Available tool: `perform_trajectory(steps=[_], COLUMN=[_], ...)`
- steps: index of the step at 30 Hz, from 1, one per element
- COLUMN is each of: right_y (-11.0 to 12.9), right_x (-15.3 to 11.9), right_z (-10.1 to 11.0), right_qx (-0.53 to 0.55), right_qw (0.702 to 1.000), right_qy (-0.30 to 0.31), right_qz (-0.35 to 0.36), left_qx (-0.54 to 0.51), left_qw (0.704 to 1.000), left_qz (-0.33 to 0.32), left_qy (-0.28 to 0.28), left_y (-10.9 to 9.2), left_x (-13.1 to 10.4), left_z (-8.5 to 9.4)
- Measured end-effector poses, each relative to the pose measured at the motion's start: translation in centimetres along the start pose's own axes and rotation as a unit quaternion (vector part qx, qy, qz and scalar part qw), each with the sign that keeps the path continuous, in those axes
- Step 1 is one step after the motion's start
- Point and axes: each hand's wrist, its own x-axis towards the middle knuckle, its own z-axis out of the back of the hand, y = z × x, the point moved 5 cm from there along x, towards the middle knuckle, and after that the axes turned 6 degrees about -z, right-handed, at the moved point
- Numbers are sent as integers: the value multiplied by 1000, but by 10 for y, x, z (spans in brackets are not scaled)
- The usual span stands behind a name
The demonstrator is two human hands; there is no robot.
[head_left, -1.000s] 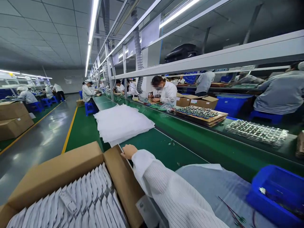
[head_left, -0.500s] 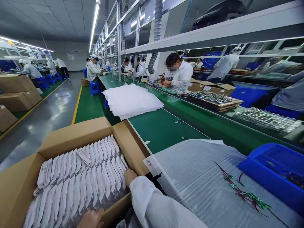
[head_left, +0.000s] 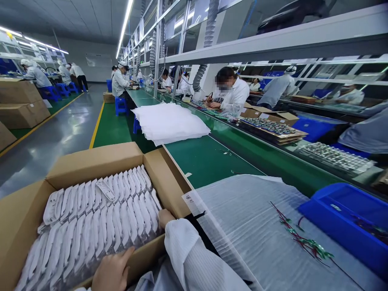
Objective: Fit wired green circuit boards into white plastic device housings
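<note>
One large open brown cardboard box (head_left: 93, 159) fills the near left, beside the long green-topped table (head_left: 197, 159). Inside it stand slim white plastic pieces in clear wrapping (head_left: 121, 226), packed on edge in two rows, one near and one far — too tight for a sure count. A single white piece with a slotted face (head_left: 105, 190) lies flat across the top of the far row.

Both hands are at this box. The left hand (head_left: 110, 271) is at its near wall, fingers partly bent; I cannot tell whether it grips anything. The right hand (head_left: 165, 218) is at the near right corner, touching or just beside the end of the near row; its fingers are largely hidden, so how far it is open, and its hold, cannot be told.

On the table, one pile of thin white sheets (head_left: 172, 119) lies beyond the box. To the near right are one translucent white sheet (head_left: 236, 214), one tangle of red and black wires with green parts (head_left: 315, 246) upon it, and one blue plastic bin (head_left: 357, 238). Farther right sit two batches of small boards — one dark (head_left: 269, 128), one silvery (head_left: 336, 155).
</note>
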Motion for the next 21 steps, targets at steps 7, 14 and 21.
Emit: perform_trajectory(steps=[7, 14, 21], right_y=[0, 9, 15], right_x=[6, 0, -8], right_z=[-12, -4, 5], right_qx=[-29, -42, -62], right_qw=[999, 999, 997], right_qy=[43, 10, -30], right_qz=[-12, -28, -44], left_qx=[-6, -10, -38], left_qw=[999, 998, 997], left_qz=[-7, -1, 2], left_qy=[-45, -58, -64], left_y=[10, 17, 23], left_x=[2, 8, 12], left_z=[3, 5, 3])
